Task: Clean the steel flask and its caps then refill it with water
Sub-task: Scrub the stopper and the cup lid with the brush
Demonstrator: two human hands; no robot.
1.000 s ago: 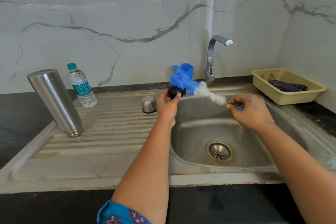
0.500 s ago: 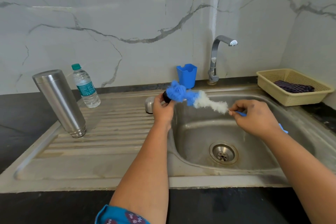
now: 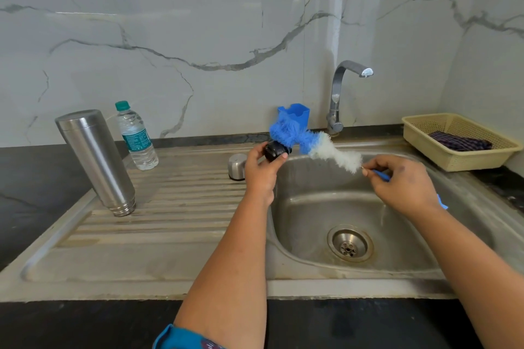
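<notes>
left hand: I see left hand (image 3: 259,168) gripping one black inner cap (image 3: 274,151) above the sink edge
right hand: right hand (image 3: 402,182) pinching the handle of one bottle brush (image 3: 312,144); blue bristles sit against the cap
flask: one steel flask (image 3: 97,160), mouth down on the drainboard, well left of the left hand
steel cap: one, steel cap (image 3: 236,166), just left of the left hand
water bottle: one, water bottle (image 3: 136,136), holds water, beside the flask
basket: one, basket (image 3: 419,133), on the counter right of the right hand, holds a dark cloth (image 3: 459,143)
blue cup: one, blue cup (image 3: 297,114), behind the brush; contents not visible
sink: sink (image 3: 312,207) basin below both hands
</notes>
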